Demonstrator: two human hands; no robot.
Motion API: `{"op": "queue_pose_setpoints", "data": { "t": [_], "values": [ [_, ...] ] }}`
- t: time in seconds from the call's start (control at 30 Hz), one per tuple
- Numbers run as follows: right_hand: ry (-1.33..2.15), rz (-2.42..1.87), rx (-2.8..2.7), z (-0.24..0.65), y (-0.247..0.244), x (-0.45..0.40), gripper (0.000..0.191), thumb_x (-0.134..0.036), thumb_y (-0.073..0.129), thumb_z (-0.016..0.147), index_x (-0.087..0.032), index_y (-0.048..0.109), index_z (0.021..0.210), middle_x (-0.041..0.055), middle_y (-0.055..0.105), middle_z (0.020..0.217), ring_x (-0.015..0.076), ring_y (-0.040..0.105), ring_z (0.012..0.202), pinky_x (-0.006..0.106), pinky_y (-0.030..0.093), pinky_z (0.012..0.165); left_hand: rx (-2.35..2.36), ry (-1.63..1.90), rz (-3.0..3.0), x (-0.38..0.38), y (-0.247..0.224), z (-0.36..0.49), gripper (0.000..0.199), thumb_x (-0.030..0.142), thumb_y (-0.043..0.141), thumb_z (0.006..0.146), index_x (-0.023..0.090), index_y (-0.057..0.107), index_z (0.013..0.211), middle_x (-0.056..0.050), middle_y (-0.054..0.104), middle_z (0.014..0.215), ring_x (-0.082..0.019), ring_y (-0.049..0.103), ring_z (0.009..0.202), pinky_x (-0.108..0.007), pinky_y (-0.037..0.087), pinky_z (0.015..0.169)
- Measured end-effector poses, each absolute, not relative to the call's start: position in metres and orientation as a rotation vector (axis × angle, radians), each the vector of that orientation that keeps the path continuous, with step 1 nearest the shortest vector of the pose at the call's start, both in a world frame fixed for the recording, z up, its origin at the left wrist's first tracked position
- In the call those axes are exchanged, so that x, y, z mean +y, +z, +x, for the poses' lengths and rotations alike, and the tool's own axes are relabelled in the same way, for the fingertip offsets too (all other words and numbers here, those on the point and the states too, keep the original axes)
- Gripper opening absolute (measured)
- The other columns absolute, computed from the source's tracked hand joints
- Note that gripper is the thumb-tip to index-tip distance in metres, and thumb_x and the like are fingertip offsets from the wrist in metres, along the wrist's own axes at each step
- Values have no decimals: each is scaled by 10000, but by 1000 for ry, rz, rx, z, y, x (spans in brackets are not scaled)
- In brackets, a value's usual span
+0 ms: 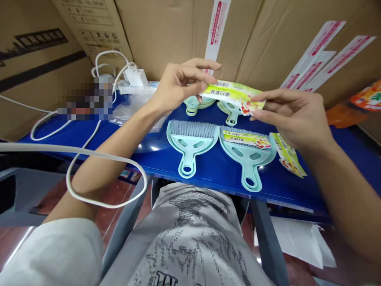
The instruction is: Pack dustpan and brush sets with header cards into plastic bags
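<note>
A yellow-green printed label strip (228,93) is stretched between my two hands above the blue table. My left hand (186,81) pinches its left end, and my right hand (285,109) pinches the right end. Below lie two light-blue dustpan-and-brush sets, handles toward me: the left set (190,145) carries no label, while the right set (249,159) has a similar label (247,139) across its bristles. More labels (287,157) lie just right of that set. Behind, partly hidden by the held strip, are further dustpan sets (232,111).
Cardboard boxes (166,35) stand behind the table (149,159). Clear plastic bags (133,107) and a white charger (135,75) are at the left. A white cable (107,202) loops across my left forearm. Orange packaging (342,115) sits at the right.
</note>
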State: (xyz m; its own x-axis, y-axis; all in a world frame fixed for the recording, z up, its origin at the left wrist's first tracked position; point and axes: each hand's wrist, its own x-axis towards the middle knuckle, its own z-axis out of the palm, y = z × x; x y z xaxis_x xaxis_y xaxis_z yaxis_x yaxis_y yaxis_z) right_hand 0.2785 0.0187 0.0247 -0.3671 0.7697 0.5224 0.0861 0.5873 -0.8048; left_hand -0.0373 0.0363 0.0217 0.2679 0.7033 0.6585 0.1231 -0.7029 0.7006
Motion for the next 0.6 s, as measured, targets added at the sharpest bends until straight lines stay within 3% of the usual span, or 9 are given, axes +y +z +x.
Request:
{"op": "queue_pose_setpoints", "data": {
  "t": [0.07,0.13,0.27,0.37,0.43,0.53,0.6],
  "values": [
    [870,-701,-1889,273,38,24,649,-399,1106,605,-267,845,1184,47,837,1247,262,807,1120,431,677,1061,630,1566,2008,39,24,-43,241,408,926,887,263,866,1070,-70,768,1395,-321,738,1199,-492,700,895],
    [824,-664,-1922,269,46,31,732,-461,1127,548,-295,828,1196,44,821,1317,291,788,1199,463,656,1119,531,1635,1998,42,25,-47,227,382,950,861,304,881,1063,-49,789,1374,-324,725,1254,-509,681,966],
    [619,-571,-1801,267,35,43,411,-525,1026,758,-261,851,1019,64,846,1189,263,805,1123,443,647,1107,630,1595,2088,45,23,-49,250,421,982,825,295,873,1011,-35,823,1272,-298,731,1287,-503,623,1113],
    [504,-580,-1763,273,17,47,301,-522,982,819,-269,843,904,46,821,1239,244,784,1141,438,649,1059,826,1527,2110,45,16,-45,296,502,940,854,245,837,958,-46,833,1063,-276,797,1090,-454,671,953],
    [533,-607,-1738,276,10,46,327,-531,995,797,-271,821,890,36,828,1142,215,788,1042,409,665,984,874,1484,2101,46,11,-43,309,505,911,886,220,812,951,-47,806,919,-240,802,910,-388,668,813],
    [698,-660,-1670,276,10,39,434,-480,1035,758,-287,763,1035,9,795,899,183,768,808,360,676,794,900,1445,2063,50,6,-42,316,462,891,915,222,775,1083,-22,741,785,-189,754,739,-317,621,692],
    [739,-665,-1652,274,14,32,448,-410,1029,779,-294,741,1101,24,793,929,199,772,818,370,676,765,915,1436,2034,52,5,-43,357,414,875,931,236,739,1209,-8,717,775,-177,738,718,-304,607,688]
  ]
}}
